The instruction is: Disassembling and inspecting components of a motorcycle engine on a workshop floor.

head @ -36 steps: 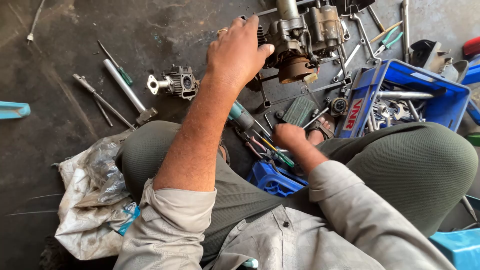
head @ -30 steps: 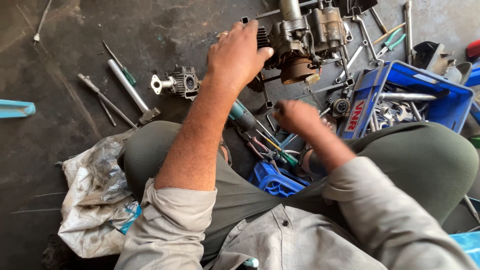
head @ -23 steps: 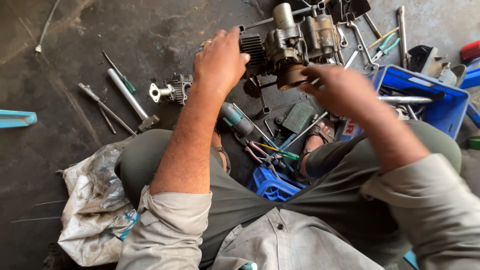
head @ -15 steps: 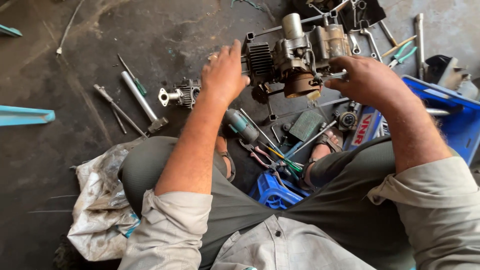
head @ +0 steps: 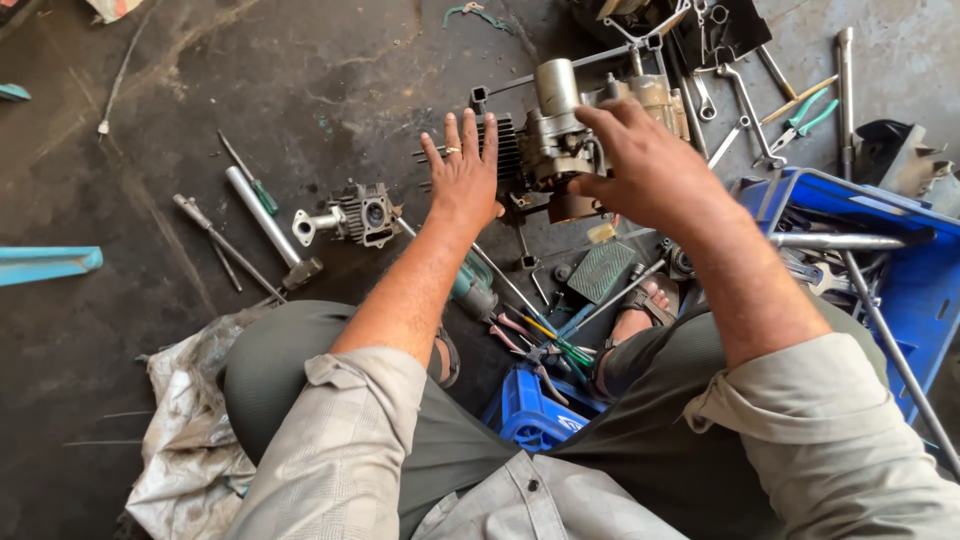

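Grey metal engine (head: 560, 130) between left hand (head: 462, 180), right hand (head: 645, 165), both touching

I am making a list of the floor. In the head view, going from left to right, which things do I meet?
Light blue bar → metal tube → small finned cylinder part → left hand → engine → right hand → blue crate.

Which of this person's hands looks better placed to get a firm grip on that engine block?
Probably the right hand: it already lies over the top of the engine block, fingers curled on it. The left hand is spread flat against the finned side, bracing rather than gripping.
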